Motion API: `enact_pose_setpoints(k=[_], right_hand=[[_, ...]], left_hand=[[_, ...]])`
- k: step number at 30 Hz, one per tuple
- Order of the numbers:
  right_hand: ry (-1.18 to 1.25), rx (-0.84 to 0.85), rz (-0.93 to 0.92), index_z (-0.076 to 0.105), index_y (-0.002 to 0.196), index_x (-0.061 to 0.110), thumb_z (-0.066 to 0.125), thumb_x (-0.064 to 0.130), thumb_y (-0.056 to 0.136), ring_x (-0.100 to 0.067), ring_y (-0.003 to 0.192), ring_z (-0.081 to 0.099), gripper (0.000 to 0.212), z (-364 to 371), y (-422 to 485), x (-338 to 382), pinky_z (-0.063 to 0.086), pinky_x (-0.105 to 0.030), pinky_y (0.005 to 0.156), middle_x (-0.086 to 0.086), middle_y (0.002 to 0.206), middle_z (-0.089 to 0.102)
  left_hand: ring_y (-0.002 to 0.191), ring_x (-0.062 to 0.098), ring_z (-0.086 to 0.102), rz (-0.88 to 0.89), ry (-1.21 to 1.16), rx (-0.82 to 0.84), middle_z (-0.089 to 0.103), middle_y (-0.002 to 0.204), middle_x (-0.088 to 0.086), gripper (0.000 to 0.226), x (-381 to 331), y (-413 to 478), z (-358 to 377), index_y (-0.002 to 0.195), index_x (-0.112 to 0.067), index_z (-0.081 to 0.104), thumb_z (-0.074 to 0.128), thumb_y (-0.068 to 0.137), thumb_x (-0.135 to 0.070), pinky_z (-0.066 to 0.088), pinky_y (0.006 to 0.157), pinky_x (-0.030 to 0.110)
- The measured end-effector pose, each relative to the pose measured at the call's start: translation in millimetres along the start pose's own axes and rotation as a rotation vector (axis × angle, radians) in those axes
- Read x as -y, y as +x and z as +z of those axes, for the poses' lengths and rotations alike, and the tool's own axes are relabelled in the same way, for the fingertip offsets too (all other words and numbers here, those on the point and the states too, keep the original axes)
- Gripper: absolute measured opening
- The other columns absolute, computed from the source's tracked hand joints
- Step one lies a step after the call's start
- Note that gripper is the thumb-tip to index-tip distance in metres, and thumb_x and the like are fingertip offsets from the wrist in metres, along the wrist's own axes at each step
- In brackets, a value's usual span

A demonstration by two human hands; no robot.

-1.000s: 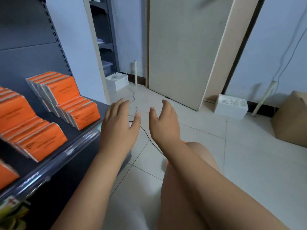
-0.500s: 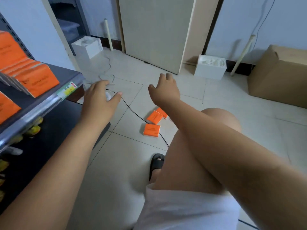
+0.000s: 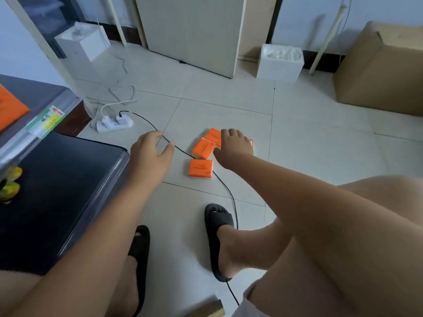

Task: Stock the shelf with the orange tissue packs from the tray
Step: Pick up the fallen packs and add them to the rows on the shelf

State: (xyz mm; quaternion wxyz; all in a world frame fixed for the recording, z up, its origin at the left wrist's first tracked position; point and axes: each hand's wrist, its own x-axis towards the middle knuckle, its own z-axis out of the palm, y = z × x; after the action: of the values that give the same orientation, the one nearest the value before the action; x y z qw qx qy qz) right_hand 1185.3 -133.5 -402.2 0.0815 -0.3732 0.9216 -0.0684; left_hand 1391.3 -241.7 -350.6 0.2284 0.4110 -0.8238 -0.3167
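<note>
Right-hand grip: the right hand [image 3: 235, 149] reaches down at the centre of the frame, its back to the camera and its fingers bent over the flat orange tissue packs [image 3: 200, 168]. The fingertips are hidden, so I cannot tell whether it pinches a pack or only hangs above them.
Left-hand grip: the left hand [image 3: 150, 156] is spread wide and loose with nothing in it, just left of the packs.
Packs on the floor: three show plainly in a loose cluster on the pale tiled floor [image 3: 309, 138], and an orange sliver shows past the right hand. The nearest pack lies apart from the hand, while the farther ones are partly covered by it.
Pack on the shelf: one orange corner [image 3: 9, 106] lies on the grey metal shelf [image 3: 45, 92] at the left edge, well apart from the cluster.
Cable: a thin black cable [image 3: 226, 191] runs from the white power strip [image 3: 114, 123], past the left hand and beside the nearest pack.
Feet: two black slippers [image 3: 217, 223] are in the lower middle.
Background: a brown cardboard box [image 3: 384, 72] is at the upper right, with a white open box [image 3: 280, 65] to its left.
</note>
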Motion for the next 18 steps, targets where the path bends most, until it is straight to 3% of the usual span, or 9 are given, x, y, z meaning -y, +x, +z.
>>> enact_pose_setpoints(k=[2, 6, 9, 12, 15, 18], right_hand=[[0.026, 0.065, 0.042, 0.045, 0.14, 0.013, 0.053, 0.034, 0.095, -0.031, 0.136, 0.043, 0.051, 23, 13, -5, 0.038, -0.043, 0.106, -0.011, 0.143, 0.049], [-0.049, 0.17, -0.019, 0.046, 0.139, 0.013, 0.056, 0.031, 0.095, -0.032, 0.131, 0.048, 0.049, 61, 54, -10, 0.038, -0.04, 0.086, -0.01, 0.14, 0.051], [-0.068, 0.267, -0.017, 0.048, 0.139, 0.013, 0.058, 0.035, 0.094, -0.033, 0.126, 0.053, 0.052, 96, 95, -15, 0.044, -0.042, 0.086, -0.01, 0.137, 0.054], [0.08, 0.36, 0.135, 0.055, 0.122, 0.01, 0.057, 0.036, 0.093, -0.03, 0.107, 0.061, 0.039, 132, 132, -17, 0.046, -0.035, 0.075, -0.01, 0.122, 0.059], [0.338, 0.429, 0.334, 0.054, 0.085, 0.013, 0.055, 0.033, 0.093, -0.018, 0.074, 0.056, 0.021, 167, 164, -16, 0.043, -0.029, 0.065, -0.006, 0.095, 0.062], [0.56, 0.416, 0.518, 0.055, 0.08, 0.016, 0.06, 0.039, 0.09, -0.016, 0.068, 0.056, 0.025, 196, 182, -13, 0.043, -0.028, 0.061, -0.002, 0.083, 0.06]], left_hand=[[0.139, 0.025, 0.047, -0.054, -0.003, 0.018, 0.056, 0.147, 0.007, 0.047, 17, 13, 15, 0.141, -0.013, 0.058, 0.065, 0.1, -0.035, 0.036, 0.109, 0.033], [0.138, 0.022, 0.048, -0.096, -0.013, 0.104, 0.056, 0.147, 0.004, 0.045, 57, 45, 53, 0.139, -0.016, 0.058, 0.064, 0.099, -0.034, 0.038, 0.105, 0.03], [0.136, 0.023, 0.049, -0.132, -0.011, 0.15, 0.057, 0.144, 0.004, 0.043, 82, 69, 91, 0.138, -0.014, 0.059, 0.063, 0.099, -0.032, 0.037, 0.103, 0.028], [0.132, 0.026, 0.051, -0.13, 0.008, 0.205, 0.06, 0.14, 0.008, 0.041, 102, 88, 139, 0.136, -0.012, 0.06, 0.064, 0.099, -0.03, 0.04, 0.103, 0.029], [0.125, 0.032, 0.055, -0.172, 0.069, 0.29, 0.062, 0.132, 0.011, 0.038, 120, 102, 190, 0.128, -0.012, 0.063, 0.064, 0.097, -0.033, 0.049, 0.1, 0.043], [0.12, 0.035, 0.057, -0.468, 0.054, 0.356, 0.063, 0.129, 0.01, 0.045, 136, 117, 233, 0.126, -0.014, 0.06, 0.066, 0.091, -0.042, 0.051, 0.097, 0.043]])
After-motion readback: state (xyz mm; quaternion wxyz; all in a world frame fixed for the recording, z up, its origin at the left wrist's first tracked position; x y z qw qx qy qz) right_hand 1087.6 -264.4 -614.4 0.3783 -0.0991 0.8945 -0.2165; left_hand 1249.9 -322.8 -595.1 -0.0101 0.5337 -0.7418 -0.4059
